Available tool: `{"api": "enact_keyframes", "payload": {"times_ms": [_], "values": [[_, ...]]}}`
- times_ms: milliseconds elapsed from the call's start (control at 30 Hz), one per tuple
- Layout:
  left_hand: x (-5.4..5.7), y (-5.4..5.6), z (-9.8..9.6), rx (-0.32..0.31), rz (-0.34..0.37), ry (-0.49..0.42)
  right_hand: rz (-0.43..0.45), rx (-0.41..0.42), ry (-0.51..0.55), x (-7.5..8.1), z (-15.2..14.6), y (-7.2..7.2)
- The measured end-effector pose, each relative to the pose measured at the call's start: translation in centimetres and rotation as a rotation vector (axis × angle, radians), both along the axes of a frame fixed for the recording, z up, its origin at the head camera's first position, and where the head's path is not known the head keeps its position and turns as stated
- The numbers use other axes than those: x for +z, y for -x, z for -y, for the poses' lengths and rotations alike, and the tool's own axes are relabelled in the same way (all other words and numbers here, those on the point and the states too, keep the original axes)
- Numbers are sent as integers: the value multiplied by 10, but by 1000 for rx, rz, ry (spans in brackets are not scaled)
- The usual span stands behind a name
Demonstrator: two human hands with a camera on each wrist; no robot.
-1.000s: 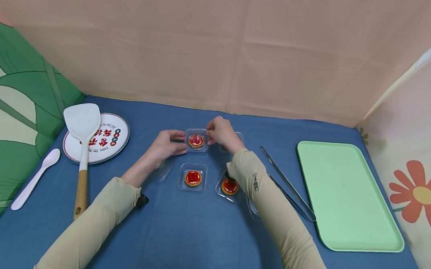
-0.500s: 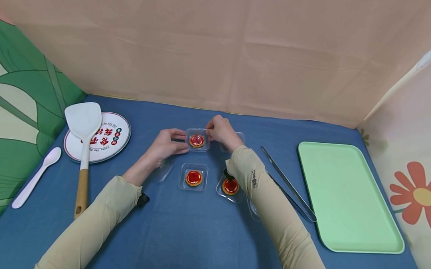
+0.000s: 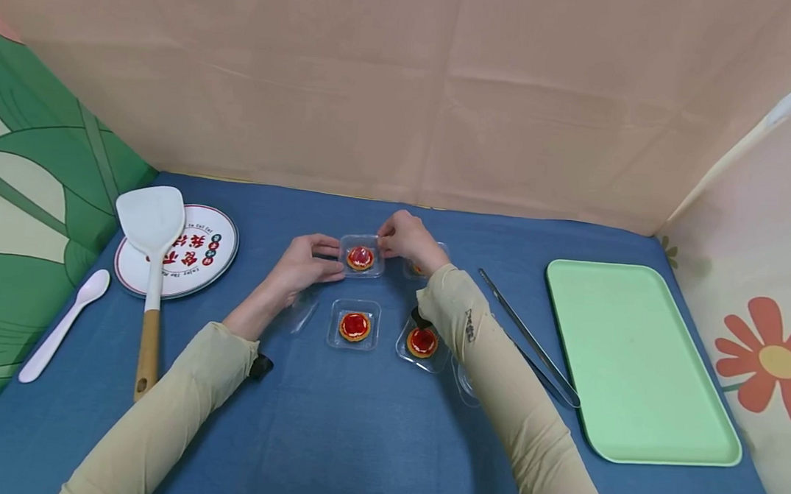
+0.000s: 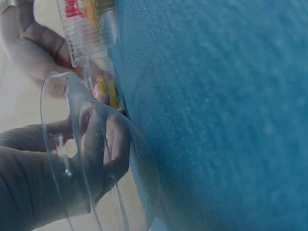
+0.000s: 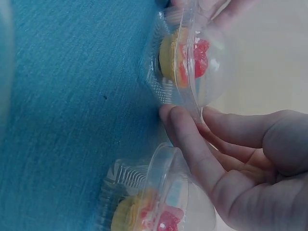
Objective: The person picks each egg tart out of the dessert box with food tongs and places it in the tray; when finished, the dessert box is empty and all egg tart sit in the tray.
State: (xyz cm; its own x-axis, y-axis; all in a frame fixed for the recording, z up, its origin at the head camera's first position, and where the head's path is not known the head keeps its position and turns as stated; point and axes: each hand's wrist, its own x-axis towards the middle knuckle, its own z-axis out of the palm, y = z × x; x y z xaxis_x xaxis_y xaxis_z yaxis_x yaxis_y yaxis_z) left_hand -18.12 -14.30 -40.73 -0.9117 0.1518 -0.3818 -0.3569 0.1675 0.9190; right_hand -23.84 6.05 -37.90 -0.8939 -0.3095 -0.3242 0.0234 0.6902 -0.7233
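Observation:
A clear plastic tart box [image 3: 368, 272] with a domed lid sits on the cloth, a red-topped tart [image 5: 180, 57] inside. My left hand [image 3: 305, 264] grips its left edge between thumb and fingers. On the opposite edge, my right hand [image 3: 410, 240] pinches the rim, as the right wrist view shows. Another lidded tart box [image 5: 163, 163] lies beside the right hand, mostly hidden from the head view by that hand. Nearer me are a tart box [image 3: 354, 345] and a second one [image 3: 421, 362], each with a tart. A clear curved lid [image 4: 77, 159] stands near the left wrist.
Left, a white spatula [image 3: 150, 218] with a wooden handle lies across printed plates [image 3: 199, 260], beside a white spoon [image 3: 67, 328]. Metal tongs [image 3: 527, 330] touch a green tray [image 3: 636, 361] at right. Clear plastic [image 3: 465, 386] shows by the right forearm.
Both hands stay on the same tart box with hardly any movement. The tart beyond the right wrist shows slightly more now.

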Motion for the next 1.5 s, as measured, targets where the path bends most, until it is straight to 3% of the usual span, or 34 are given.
{"api": "enact_keyframes", "payload": {"times_ms": [633, 1500], "values": [[-2, 2, 3, -11, -24, 5, 65, -37, 19, 0, 1, 5], [-2, 2, 5, 1, -19, -2, 36, -26, 37, -4, 2, 4]]}}
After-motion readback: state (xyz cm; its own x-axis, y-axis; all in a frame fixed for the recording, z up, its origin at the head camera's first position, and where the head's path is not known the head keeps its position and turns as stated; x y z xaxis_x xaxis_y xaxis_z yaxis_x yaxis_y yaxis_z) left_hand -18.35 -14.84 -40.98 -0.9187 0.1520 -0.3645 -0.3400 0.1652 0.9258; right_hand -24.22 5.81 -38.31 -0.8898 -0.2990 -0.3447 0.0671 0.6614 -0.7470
